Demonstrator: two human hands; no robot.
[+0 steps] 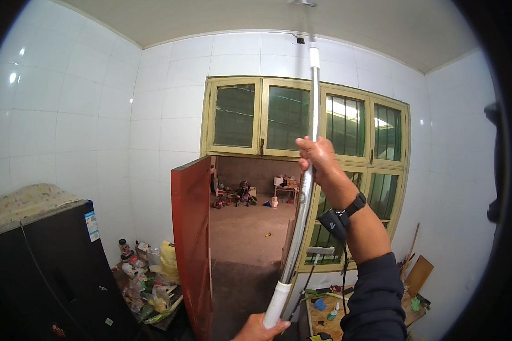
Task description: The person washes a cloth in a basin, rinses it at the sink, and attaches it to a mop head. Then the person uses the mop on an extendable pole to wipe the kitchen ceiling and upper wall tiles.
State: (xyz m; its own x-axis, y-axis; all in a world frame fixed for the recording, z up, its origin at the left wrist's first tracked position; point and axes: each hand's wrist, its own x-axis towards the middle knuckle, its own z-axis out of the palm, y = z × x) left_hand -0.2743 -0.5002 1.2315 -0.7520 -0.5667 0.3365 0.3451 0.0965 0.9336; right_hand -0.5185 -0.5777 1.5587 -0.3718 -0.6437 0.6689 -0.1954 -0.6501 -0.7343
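Note:
A long metal pole [297, 247] with white sleeves runs up through the middle of the view, tilted slightly to the right. My right hand [318, 160] is wrapped around its shaft, in front of the yellow-framed windows. At the bottom edge, my left hand [262, 328] grips the white handle [277, 303] at the pole's lower end; part of this hand is cut off. The blurred upper end reaches toward the ceiling [239, 17], where a small light-coloured head [305, 2] is partly out of view. A black strapped device [335, 222] with a cable sits on my right wrist.
A red door [192, 247] stands ajar on the left, beside bagged goods [151, 294] and a black refrigerator [47, 273]. To the right are a cluttered wooden table [318, 317] and a leaning squeegee-like tool [321, 250]. A small black wall fitting [300, 41] sits near the ceiling.

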